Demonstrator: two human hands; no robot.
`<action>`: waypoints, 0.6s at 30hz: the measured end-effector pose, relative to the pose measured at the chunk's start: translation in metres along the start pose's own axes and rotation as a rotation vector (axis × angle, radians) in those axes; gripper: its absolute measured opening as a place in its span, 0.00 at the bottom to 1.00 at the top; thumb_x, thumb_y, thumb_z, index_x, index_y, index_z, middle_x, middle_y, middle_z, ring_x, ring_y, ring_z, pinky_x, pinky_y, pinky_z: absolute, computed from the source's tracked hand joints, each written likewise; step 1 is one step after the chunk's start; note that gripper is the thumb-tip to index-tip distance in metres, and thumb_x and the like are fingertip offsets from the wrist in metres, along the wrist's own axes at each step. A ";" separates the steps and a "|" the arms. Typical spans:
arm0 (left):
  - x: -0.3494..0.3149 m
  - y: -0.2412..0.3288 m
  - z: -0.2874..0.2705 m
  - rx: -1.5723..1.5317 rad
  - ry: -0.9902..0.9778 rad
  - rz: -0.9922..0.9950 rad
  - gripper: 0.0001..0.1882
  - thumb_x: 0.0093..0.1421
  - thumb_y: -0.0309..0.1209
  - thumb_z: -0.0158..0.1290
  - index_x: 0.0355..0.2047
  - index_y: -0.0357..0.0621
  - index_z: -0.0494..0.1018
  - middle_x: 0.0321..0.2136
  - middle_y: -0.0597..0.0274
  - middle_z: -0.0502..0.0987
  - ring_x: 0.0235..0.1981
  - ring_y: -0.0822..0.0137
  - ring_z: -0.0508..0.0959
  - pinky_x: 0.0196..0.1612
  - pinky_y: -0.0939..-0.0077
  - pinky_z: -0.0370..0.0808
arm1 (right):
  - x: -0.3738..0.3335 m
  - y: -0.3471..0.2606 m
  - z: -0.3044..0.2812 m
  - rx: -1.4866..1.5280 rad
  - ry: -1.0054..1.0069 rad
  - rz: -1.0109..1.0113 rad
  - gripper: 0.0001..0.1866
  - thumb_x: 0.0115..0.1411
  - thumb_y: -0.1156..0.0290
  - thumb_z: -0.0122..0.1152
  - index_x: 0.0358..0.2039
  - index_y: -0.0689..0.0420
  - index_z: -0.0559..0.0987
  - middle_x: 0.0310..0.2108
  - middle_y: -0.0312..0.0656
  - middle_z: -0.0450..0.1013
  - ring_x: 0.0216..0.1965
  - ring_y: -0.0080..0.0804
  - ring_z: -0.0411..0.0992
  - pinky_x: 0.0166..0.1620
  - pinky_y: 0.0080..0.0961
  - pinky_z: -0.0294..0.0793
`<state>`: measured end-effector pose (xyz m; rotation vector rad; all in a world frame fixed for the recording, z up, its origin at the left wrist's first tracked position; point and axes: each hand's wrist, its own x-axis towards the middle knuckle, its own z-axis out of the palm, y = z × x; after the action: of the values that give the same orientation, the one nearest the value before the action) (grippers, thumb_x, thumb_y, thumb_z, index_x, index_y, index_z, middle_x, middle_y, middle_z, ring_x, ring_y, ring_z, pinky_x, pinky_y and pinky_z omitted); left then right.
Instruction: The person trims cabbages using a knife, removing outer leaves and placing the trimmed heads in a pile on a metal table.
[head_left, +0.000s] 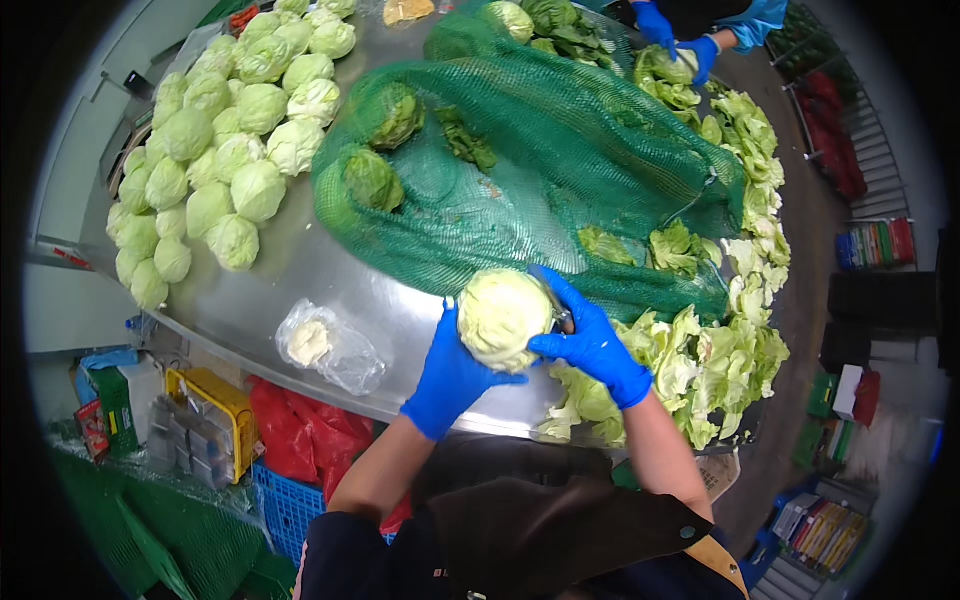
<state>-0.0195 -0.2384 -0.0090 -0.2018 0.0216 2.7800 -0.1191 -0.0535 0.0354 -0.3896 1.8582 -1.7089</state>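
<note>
A pale green lettuce head [503, 318] is held up over the near edge of the metal table. My left hand [447, 367], in a blue glove, cups it from the left and below. On its right side is my right hand [598, 347], also blue-gloved, closed around a small knife [563, 316] with the thumb against the lettuce. Most of the knife is hidden by the fingers. Just beyond both hands lies a green mesh sack [560, 130], with a few darker, untrimmed lettuce heads [373, 180] inside it.
Many trimmed lettuce heads [235, 150] are heaped at the left. Loose leaves [690, 375] cover the right edge. A clear plastic bag [345, 350] lies left of me. Across the table, a co-worker's gloved hands [700, 55] hold another head. Crates [225, 420] stand below, left.
</note>
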 end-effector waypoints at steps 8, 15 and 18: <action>-0.002 -0.032 -0.006 1.508 0.300 0.610 0.69 0.39 0.37 0.73 0.67 0.38 0.31 0.66 0.48 0.41 0.67 0.55 0.50 0.66 0.59 0.54 | -0.011 0.041 -0.008 0.658 0.010 0.345 0.15 0.63 0.60 0.54 0.43 0.57 0.72 0.14 0.31 0.62 0.11 0.17 0.57 0.14 0.15 0.55; -0.002 -0.053 0.010 1.337 0.217 0.628 0.66 0.35 0.37 0.75 0.67 0.37 0.41 0.62 0.49 0.54 0.63 0.56 0.58 0.63 0.59 0.60 | -0.032 0.055 -0.012 0.583 -0.005 0.574 0.18 0.65 0.52 0.49 0.29 0.54 0.72 0.12 0.33 0.63 0.10 0.18 0.58 0.13 0.16 0.54; 0.004 -0.068 0.003 1.394 0.375 0.602 0.65 0.34 0.39 0.75 0.67 0.40 0.45 0.57 0.50 0.60 0.59 0.55 0.64 0.60 0.59 0.64 | -0.045 0.073 -0.025 0.114 0.147 0.520 0.19 0.64 0.53 0.53 0.33 0.58 0.77 0.14 0.35 0.68 0.13 0.21 0.64 0.16 0.22 0.62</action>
<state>0.0003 -0.1733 -0.0063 -0.3484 2.2516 2.4394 -0.0863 0.0028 -0.0256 0.2563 1.7511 -1.4964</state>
